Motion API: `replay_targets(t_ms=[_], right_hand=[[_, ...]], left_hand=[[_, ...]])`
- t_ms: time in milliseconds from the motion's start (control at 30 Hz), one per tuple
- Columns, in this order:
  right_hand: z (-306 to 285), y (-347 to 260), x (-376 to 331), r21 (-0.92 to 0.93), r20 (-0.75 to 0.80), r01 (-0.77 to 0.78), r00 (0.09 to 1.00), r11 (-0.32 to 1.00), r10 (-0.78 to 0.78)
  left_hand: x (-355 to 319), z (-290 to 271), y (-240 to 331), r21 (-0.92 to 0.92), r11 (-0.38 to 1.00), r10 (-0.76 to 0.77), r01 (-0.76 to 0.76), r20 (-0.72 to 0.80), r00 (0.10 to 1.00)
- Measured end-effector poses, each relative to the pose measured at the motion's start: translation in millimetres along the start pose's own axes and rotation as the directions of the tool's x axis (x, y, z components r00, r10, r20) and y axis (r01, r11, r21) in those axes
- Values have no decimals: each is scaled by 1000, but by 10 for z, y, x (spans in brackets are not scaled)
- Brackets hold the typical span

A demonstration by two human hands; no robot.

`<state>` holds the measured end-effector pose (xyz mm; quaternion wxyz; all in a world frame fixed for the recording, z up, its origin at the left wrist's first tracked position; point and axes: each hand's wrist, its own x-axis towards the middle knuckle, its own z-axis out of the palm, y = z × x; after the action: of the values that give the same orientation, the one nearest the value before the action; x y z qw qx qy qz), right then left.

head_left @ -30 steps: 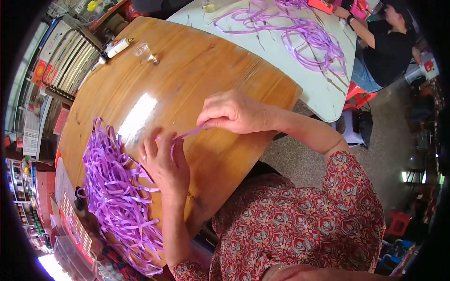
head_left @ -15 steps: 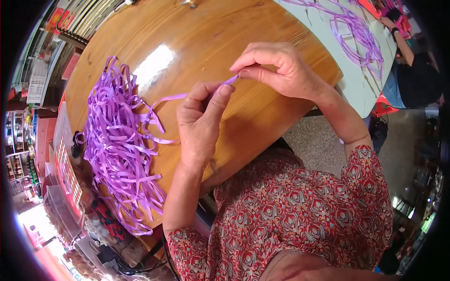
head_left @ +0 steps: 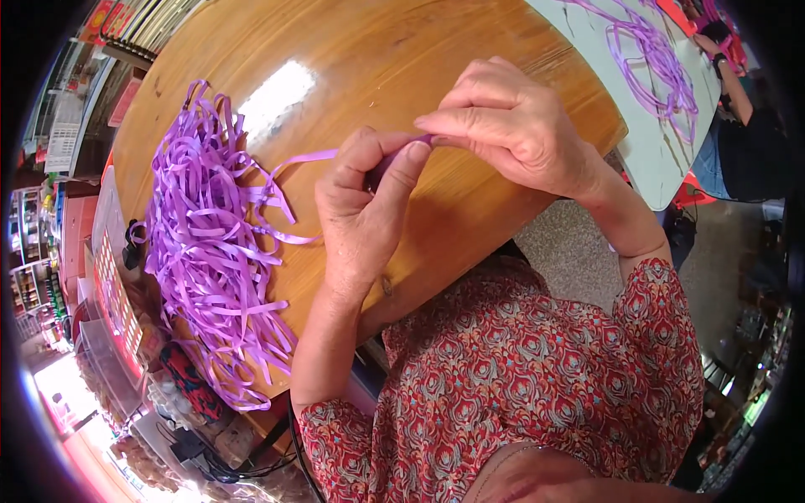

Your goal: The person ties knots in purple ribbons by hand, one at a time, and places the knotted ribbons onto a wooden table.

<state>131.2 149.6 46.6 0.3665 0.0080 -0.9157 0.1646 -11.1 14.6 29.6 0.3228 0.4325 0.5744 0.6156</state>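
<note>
A narrow purple ribbon (head_left: 309, 157) runs from the left across the wooden table top to my hands. Between thumb and curled fingers, my left hand (head_left: 362, 189) pinches it. My right hand (head_left: 524, 130) has its thumb and fingers pressed together at the ribbon's end, close to the left thumb tip. Fingers hide most of the stretch between the two hands. Left of my left hand lies a big tangled heap of purple ribbons (head_left: 214, 226), with a few loose ends reaching toward my wrist.
Beneath my hands is the round-edged wooden table (head_left: 377, 67). A pale table (head_left: 579, 42) at the upper right carries more purple ribbon (head_left: 650, 63), beside another person's arm (head_left: 738, 94). Boxes and a dark cable (head_left: 226, 474) crowd the left side.
My right hand has turned and its fingers have closed down nearer my left thumb. Less ribbon shows between the hands. The whole view has shifted slightly.
</note>
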Motion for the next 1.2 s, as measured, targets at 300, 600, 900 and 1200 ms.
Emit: replay_targets(t_ms=[300, 600, 900, 1200], right_hand=[[-17, 36, -76, 352, 235, -243, 958, 904, 166], [229, 13, -266, 872, 469, -351, 797, -341, 380], [264, -61, -129, 903, 227, -375, 832, 211, 506], [325, -44, -103, -15, -155, -48, 987, 999, 45]], left_hand=[[92, -89, -59, 35, 999, -16, 15, 14, 1000], [38, 38, -82, -437, 893, -114, 108, 12, 993], [23, 105, -166, -89, 980, 163, -177, -140, 977], [-18, 187, -126, -307, 951, -69, 19, -152, 986]])
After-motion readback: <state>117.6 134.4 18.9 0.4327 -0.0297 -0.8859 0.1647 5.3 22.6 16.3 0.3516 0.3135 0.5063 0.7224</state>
